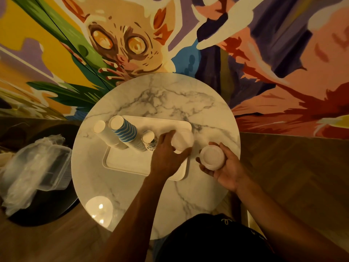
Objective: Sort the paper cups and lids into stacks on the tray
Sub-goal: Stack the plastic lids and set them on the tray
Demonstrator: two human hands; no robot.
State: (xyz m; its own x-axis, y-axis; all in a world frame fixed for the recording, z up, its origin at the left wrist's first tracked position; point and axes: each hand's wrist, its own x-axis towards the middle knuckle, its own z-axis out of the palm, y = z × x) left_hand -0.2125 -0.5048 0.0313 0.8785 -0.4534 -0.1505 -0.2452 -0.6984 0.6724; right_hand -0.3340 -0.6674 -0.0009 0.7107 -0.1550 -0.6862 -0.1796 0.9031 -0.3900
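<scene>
A: Head view, looking down. What is hard to read?

B: The left hand (pixel 166 154) covers the near side of the lid pile (pixel 183 140), so I cannot count how many lids are in it. The glare on the tray (pixel 120 163) washes out the pile's edges too. The print on the small cups (pixel 149 139) is too blurred to tell. Clear plastic boxes (pixel 37 167) off to the left are a hazy heap.

A: And the hands?

B: The left one reaches over the tray's right end, with its fingers curved over the far side of the lid pile and its thumb on the near side, gripping it. The right hand (pixel 226 167) is palm up above the right edge of the table (pixel 170 95), off the tray, with its fingers curled under and around the held lids (pixel 212 157). How many lids it holds I cannot tell.

A: Where are the cups?

B: All are upside down on the tray's left half: white cups (pixel 105 135) furthest left, striped cups (pixel 126 133) touching them, and the small cups just beside those, near the left hand's knuckles. The lid pile sits at the tray's far right corner.
</scene>
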